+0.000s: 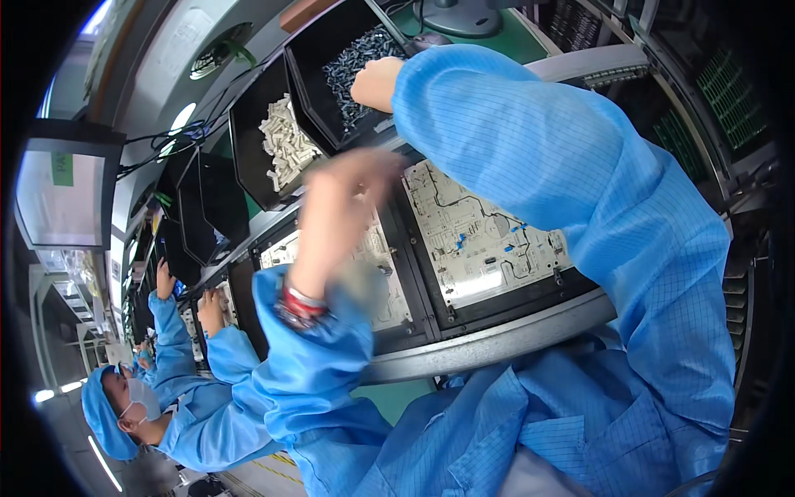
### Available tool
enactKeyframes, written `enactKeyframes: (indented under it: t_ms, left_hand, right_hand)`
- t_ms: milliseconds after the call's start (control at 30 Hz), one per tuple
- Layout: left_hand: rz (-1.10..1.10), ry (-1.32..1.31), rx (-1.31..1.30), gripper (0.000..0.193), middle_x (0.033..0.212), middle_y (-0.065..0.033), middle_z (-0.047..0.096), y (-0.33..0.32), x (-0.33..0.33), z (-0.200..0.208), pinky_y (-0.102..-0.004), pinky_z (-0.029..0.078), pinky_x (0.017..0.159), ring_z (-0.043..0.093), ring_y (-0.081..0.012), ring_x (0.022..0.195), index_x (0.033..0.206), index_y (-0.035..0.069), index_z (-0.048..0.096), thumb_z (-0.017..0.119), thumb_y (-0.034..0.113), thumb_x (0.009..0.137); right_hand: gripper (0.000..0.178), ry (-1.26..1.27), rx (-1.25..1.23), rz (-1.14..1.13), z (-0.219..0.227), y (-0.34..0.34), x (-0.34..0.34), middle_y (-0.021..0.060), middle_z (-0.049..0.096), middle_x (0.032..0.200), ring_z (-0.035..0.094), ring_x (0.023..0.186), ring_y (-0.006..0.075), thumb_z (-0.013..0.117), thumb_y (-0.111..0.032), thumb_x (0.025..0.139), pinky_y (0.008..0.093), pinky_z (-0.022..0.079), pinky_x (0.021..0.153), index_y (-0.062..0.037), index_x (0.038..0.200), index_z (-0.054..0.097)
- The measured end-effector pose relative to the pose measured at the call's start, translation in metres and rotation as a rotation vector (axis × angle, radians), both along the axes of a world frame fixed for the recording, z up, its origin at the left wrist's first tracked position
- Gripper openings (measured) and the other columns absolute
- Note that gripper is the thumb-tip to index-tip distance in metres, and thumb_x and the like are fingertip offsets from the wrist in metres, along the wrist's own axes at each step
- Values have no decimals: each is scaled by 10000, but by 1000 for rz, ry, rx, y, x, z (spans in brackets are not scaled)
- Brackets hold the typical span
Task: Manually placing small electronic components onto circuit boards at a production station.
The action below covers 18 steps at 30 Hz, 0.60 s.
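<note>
My right hand [378,84] reaches into a black bin [308,86] of small dark blue-grey parts [364,60]. Its fingers look curled in among the parts, and their tips are hidden. Smeared by motion, my left hand [346,195] hangs above a pale circuit board [389,277] in a black frame; its fingers cannot be made out. A second pale circuit board [472,248] lies to the right, with several small blue parts on it, partly covered by my right sleeve. Beside the first bin, another black bin [248,153] holds white parts [286,141].
A metal rail [497,331] runs along the near edge. More black bins [211,203] stand to the left, near a screen [66,195]. A masked co-worker [137,406] in blue works at the left. Slotted racks with green boards [729,95] stand at the right.
</note>
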State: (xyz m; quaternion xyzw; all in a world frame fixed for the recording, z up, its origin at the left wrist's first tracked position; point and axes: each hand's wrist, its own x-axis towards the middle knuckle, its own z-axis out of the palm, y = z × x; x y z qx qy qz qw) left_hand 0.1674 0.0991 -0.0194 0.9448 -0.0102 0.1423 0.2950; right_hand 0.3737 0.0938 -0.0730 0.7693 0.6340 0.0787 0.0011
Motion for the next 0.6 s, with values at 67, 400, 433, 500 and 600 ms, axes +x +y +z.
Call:
enactKeyframes:
  t_ms: [67,400,433,500,600]
  left_hand:
    - [393,-44,1,171,844,-153,668,44,-8,9,-306,495,647,651,-217,716,953,6,663,557,46,825]
    - [405,220,554,156,766,-161,671,177,-28,-39,-310,498,643,665,-241,687,881,10,699,634,70,752]
    - [436,242,541,167,774,-157,674,174,-32,-34,-309,497,642,667,-228,695,893,11,697,628,56,748]
    - [385,193,424,193,793,-144,679,176,-32,-30,-295,488,631,655,-189,691,925,1,685,610,12,748]
    - [321,250,284,237,785,-126,652,186,-35,-32,-261,452,626,589,-162,666,947,-11,673,551,-65,751]
  right_hand:
    - [139,2,156,23,6,-1,-11,158,618,963,621,914,320,557,-54,770,398,535,739,-12,858,657]
    - [240,223,224,235,87,-137,-21,238,628,885,617,879,353,520,-38,794,393,478,782,-8,1013,613]
    - [240,219,197,211,77,-154,-16,238,628,885,617,879,353,520,-38,794,393,478,782,-8,1013,613]
    - [171,416,357,253,55,-188,-8,107,608,783,612,705,243,659,-95,771,325,487,629,-11,916,623]
    - [126,783,123,20,38,-241,-16,87,596,751,595,681,163,676,-70,769,277,474,598,-11,876,643]
